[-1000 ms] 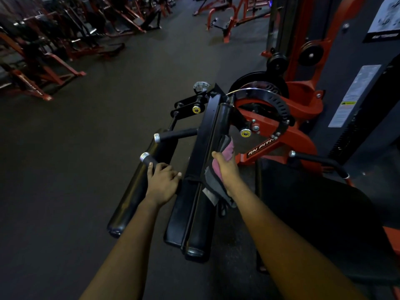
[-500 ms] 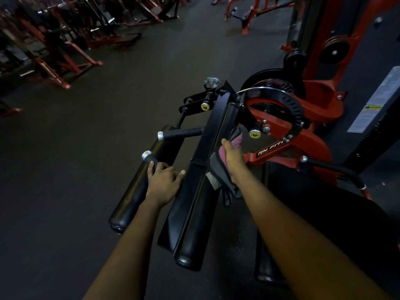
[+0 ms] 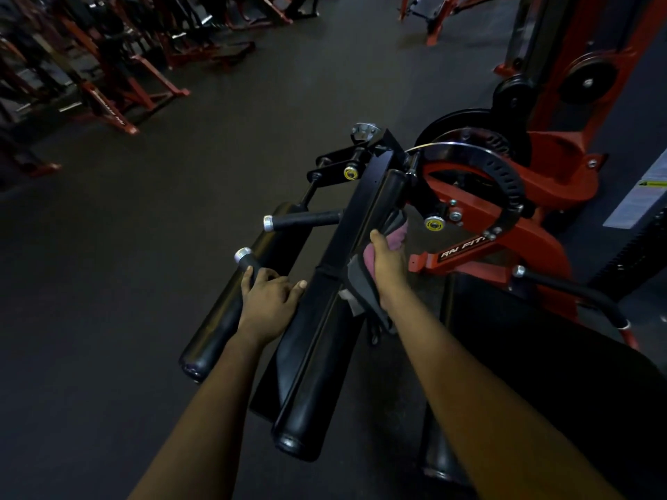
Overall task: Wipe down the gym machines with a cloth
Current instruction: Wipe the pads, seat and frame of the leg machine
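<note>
you stand on a dark, matte rubber floor (image 3: pixel 144 265) in a dim gym, with rows of red steel frames (image 3: pixel 108 84) at far left. before you, the red-and-black machine (image 3: pixel 523 196) carries a long, glossy black padded roller (image 3: pixel 317 355). your right hand (image 3: pixel 388 261) grips a pink and grey cloth (image 3: pixel 361 279) against the roller's right side, further up toward the pivot than a second ago. your left hand (image 3: pixel 269 301) still curls round a short, silver-capped handle (image 3: pixel 249 259).

Dark rubber floor (image 3: pixel 144 283); white warning label (image 3: pixel 640 202) far right.
</note>
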